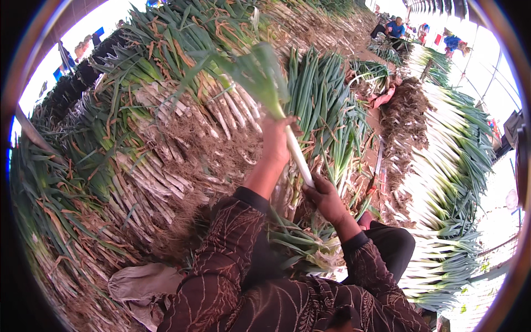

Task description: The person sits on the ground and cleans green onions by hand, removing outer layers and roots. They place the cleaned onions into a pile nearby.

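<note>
A leek [298,153] slants across the middle of the view, its green leaves up and to the left, its white end down and to the right. My left hand [277,135] is closed around its upper white shaft, just below the leaves. At the lower white end, my right hand [325,197] grips the leek with fingers and thumb. Behind it lies a bundle of green-leaved leeks [327,103]. Leeks with soil-covered roots [195,133] are heaped at the left. Loose leaves and peelings [319,249] lie below my right hand, by my knee.
A long row of clean white leeks [431,166] runs down the right, beside a pile of cut roots [400,128]. A long narrow tool [378,159] lies on the ground. A beige cloth [145,282] is at lower left. A person in blue [396,29] sits far off at upper right.
</note>
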`<state>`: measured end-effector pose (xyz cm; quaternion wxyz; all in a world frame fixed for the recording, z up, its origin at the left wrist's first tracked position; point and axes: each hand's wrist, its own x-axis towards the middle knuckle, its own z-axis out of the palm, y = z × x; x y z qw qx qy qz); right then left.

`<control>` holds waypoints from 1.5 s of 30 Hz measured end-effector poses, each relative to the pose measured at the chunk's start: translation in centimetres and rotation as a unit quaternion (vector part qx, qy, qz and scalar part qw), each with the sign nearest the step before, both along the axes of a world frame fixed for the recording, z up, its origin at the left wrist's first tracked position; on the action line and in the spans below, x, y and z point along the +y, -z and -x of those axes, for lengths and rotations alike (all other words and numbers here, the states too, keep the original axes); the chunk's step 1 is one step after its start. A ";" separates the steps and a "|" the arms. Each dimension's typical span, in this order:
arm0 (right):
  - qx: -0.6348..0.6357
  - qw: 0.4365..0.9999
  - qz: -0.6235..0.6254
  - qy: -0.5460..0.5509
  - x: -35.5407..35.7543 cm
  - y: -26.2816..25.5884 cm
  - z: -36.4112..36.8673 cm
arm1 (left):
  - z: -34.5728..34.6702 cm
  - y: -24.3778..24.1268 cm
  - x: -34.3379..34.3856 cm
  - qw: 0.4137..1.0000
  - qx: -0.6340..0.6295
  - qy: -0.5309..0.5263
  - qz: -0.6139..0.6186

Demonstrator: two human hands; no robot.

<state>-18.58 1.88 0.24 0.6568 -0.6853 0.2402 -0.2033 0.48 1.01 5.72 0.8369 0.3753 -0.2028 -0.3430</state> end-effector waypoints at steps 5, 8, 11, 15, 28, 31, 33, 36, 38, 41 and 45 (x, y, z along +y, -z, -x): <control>-0.125 0.935 -0.331 -0.035 1.5 -1.2 2.6 | 0.5 -0.9 1.1 0.980 0.002 0.176 0.094; -0.153 0.915 -0.371 -0.037 1.7 -1.8 3.7 | 1.1 -0.9 0.7 0.980 0.008 0.190 0.065; -0.124 0.944 -0.304 0.040 2.0 -2.0 3.6 | 1.3 -1.0 0.8 0.986 -0.046 0.156 -0.035; -0.071 0.979 -0.154 0.110 2.3 -1.9 4.1 | 4.2 0.7 1.4 0.986 -0.074 0.110 -0.104; -0.089 0.959 -0.201 0.179 1.5 0.2 4.4 | 4.9 3.1 0.0 0.975 -0.082 0.181 -0.097; -0.155 0.923 -0.316 0.154 0.3 1.5 5.3 | 5.9 3.0 0.5 0.965 -0.147 0.208 -0.058; -0.160 0.898 -0.373 0.169 -0.1 1.2 5.5 | 6.9 1.3 2.1 0.948 -0.087 0.304 -0.024; -0.087 0.915 -0.330 0.214 -0.3 0.4 5.2 | 6.5 0.7 3.1 0.948 -0.082 0.307 -0.013; -0.060 0.917 -0.309 0.246 -2.0 3.3 5.5 | 6.2 0.2 3.4 0.950 -0.109 0.292 0.002; -0.221 0.760 -0.600 0.117 -3.7 6.5 8.4 | 3.7 -1.3 3.6 0.976 -0.190 0.084 -0.068; -0.323 0.746 -0.572 0.113 -1.3 5.3 11.0 | 1.3 -1.8 2.9 0.899 -0.277 0.045 -0.336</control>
